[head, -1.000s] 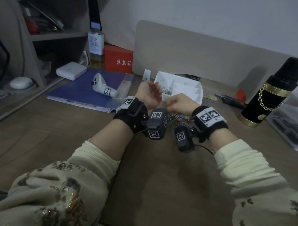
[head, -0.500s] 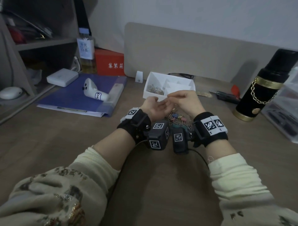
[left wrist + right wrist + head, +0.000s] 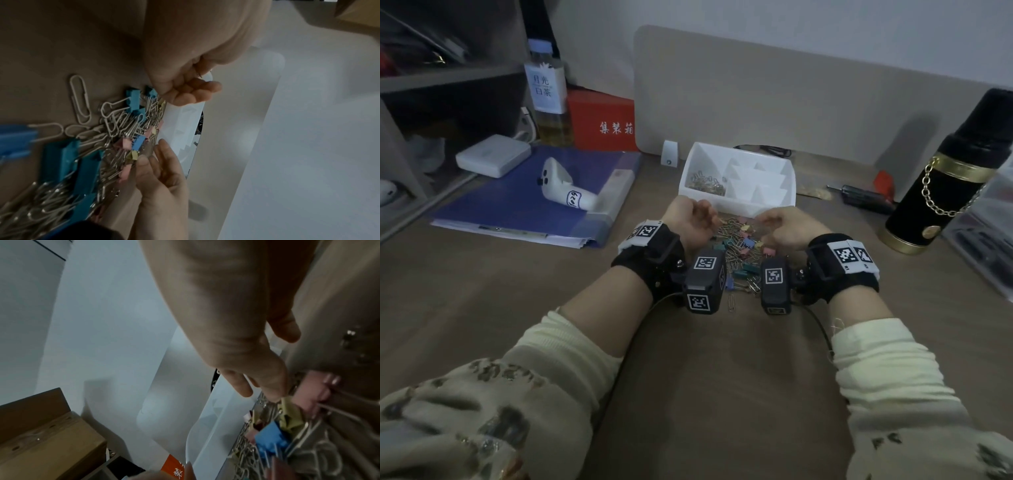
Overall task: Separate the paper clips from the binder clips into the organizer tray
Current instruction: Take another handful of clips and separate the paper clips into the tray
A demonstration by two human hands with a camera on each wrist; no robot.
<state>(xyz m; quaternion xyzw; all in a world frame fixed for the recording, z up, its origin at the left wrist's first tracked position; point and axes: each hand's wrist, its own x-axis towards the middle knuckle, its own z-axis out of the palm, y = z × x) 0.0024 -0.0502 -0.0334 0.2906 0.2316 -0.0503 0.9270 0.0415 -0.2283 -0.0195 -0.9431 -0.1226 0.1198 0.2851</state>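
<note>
A white organizer tray [image 3: 736, 202] stands behind a mixed pile of clips [image 3: 739, 253] on the table. Its left compartment holds paper clips [image 3: 707, 182]. My left hand [image 3: 691, 219] hovers at the pile's left edge with curled fingers [image 3: 191, 92]; a thin bit of wire peeks from the fold, like a paper clip. My right hand [image 3: 780, 229] reaches into the pile's far right side, its straight fingertips [image 3: 273, 391] touching a yellow binder clip [image 3: 290, 417] beside a pink one [image 3: 310, 395]. The thumb [image 3: 287, 331] stays apart. Blue and teal binder clips [image 3: 61, 160] lie among loose paper clips [image 3: 80, 99].
A blue folder [image 3: 517, 202] with a white controller [image 3: 561, 188] lies to the left, a red box [image 3: 602, 123] and a bottle [image 3: 548, 96] behind it. A black flask [image 3: 948, 178] and a screwdriver [image 3: 863, 197] are on the right. A beige panel [image 3: 791, 99] backs the tray.
The hands met in front of the tray, the right fingers at the left palm. They have since parted and dropped to the pile, and the right hand reaches into the clips.
</note>
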